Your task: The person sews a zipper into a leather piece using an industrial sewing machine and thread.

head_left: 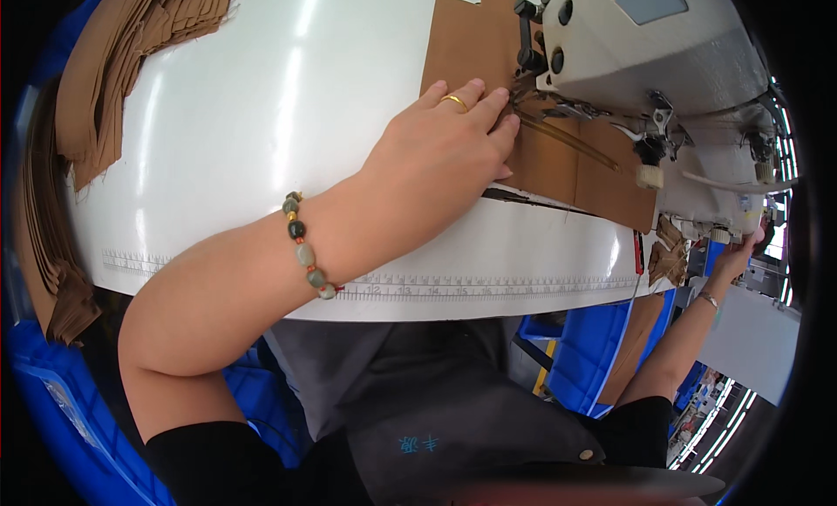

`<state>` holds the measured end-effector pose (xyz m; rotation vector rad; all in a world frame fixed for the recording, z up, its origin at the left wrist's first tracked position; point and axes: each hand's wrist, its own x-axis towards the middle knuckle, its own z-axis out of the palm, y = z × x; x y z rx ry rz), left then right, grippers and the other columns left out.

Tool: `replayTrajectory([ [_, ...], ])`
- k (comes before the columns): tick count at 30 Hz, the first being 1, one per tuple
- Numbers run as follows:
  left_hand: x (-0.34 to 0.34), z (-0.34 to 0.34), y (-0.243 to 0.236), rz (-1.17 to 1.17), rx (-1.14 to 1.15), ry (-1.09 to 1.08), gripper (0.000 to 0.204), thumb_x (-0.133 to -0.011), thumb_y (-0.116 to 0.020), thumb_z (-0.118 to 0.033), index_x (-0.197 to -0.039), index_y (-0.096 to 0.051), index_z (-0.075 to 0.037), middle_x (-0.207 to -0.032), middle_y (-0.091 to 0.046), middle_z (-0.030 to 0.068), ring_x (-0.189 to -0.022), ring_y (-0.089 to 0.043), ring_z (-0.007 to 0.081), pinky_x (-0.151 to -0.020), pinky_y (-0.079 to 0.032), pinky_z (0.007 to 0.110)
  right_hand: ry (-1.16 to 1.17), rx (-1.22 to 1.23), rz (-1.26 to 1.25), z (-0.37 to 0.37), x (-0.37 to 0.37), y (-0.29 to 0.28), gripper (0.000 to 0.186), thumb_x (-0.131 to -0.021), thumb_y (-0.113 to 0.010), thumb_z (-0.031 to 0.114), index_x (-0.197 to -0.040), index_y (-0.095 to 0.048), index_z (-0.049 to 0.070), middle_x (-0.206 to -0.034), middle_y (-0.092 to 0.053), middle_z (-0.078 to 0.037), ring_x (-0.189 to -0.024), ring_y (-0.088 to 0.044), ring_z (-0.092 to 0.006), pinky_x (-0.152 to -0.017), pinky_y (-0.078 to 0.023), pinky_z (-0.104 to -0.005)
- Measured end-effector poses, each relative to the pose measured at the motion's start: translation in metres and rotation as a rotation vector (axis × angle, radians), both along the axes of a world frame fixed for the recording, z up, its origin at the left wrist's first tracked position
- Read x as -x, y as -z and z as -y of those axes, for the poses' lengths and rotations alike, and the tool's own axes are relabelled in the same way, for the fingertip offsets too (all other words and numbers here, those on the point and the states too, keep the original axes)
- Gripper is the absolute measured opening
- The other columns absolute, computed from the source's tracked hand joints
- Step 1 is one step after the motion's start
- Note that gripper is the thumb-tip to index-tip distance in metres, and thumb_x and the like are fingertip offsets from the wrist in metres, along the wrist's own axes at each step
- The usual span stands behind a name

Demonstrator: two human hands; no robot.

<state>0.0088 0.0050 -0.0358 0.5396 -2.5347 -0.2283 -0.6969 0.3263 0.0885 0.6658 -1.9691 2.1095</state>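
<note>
- Left hand (449, 149) pressed flat, fingers together and extended, on brown fabric piece (540, 149), gripping nothing, just left of sewing machine (654, 61).
- Fabric lying on white table (261, 114), running under the machine's needle area.
- Right hand (743, 253) reaching to the machine's right end, beside a handwheel; closure hard to tell.
- Stack of brown fabric pieces (131, 61) well left of the machine, at table's far edge.
- Printed ruler strip (418, 290) along table's near edge, below the machine.
- Blue bin (588, 358) below, under the table.
</note>
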Motion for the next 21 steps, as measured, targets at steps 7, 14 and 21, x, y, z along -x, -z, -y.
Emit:
replayTrajectory([
  [7,0.000,-0.001,-0.001,-0.001,0.009,-0.005,0.046,-0.100,-0.063,-0.033,-0.134,-0.065,-0.002,-0.142,-0.062,0.0141,-0.134,-0.057,0.0324,-0.111,-0.048,0.047,-0.053,-0.419,0.203,0.023,0.049,-0.084,0.045,-0.108,-0.056,0.036,-0.140,-0.059,0.004,-0.133,-0.067,-0.013,-0.120,-0.066,-0.0263,-0.100,-0.055,-0.0423],
  [14,-0.001,0.000,-0.002,-0.011,0.016,0.001,0.044,-0.100,-0.063,-0.030,-0.132,-0.066,-0.001,-0.139,-0.063,0.0151,-0.133,-0.058,0.0332,-0.112,-0.048,0.046,-0.082,-0.460,0.206,0.021,0.066,-0.083,0.045,-0.104,-0.060,0.037,-0.123,-0.059,-0.004,-0.124,-0.067,-0.023,-0.108,-0.063,-0.0334,-0.094,-0.052,-0.0455],
  [21,-0.001,0.000,0.001,-0.025,0.015,0.000,0.043,-0.099,-0.064,-0.029,-0.130,-0.067,0.000,-0.138,-0.064,0.0149,-0.132,-0.059,0.0327,-0.111,-0.048,0.045,-0.091,-0.331,0.184,0.020,0.062,-0.075,0.045,-0.103,-0.062,0.036,-0.122,-0.059,-0.005,-0.123,-0.067,-0.024,-0.107,-0.063,-0.0343,-0.094,-0.052,-0.0465],
])
